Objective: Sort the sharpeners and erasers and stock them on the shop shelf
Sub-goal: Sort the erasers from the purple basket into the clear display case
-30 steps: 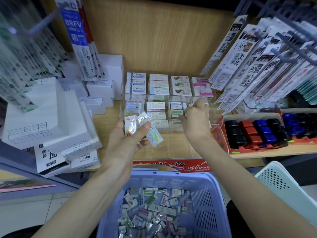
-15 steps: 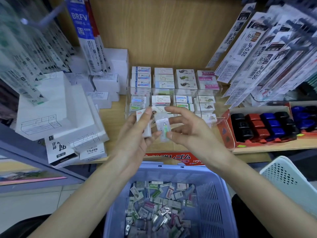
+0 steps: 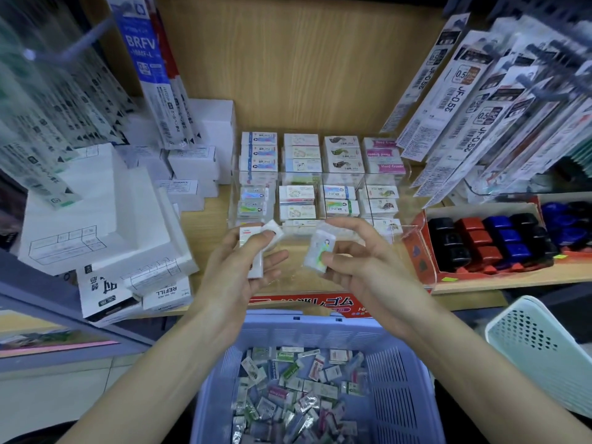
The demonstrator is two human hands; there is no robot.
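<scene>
Two hands over the lilac basket (image 3: 288, 331) | right hand (image 3: 362, 267) pinches one wrapped eraser (image 3: 318, 249), long axis pointing away from the body | left hand (image 3: 237, 277) grips other erasers (image 3: 256, 254) | clear shelf organizer (image 3: 405, 230) lies straight ahead, just beyond both, right hand slightly nearer.

Gripping two wrapped erasers (image 3: 255, 265) in left hand (image 3: 237, 278), pinching a single eraser (image 3: 318, 248) in right hand (image 3: 368, 272), purple basket (image 3: 320, 323) of loose ones nearer.

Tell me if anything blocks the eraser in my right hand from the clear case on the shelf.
Nothing visible does. The eraser in the right hand is just before the clear case; the left hand with erasers is aside.
</scene>
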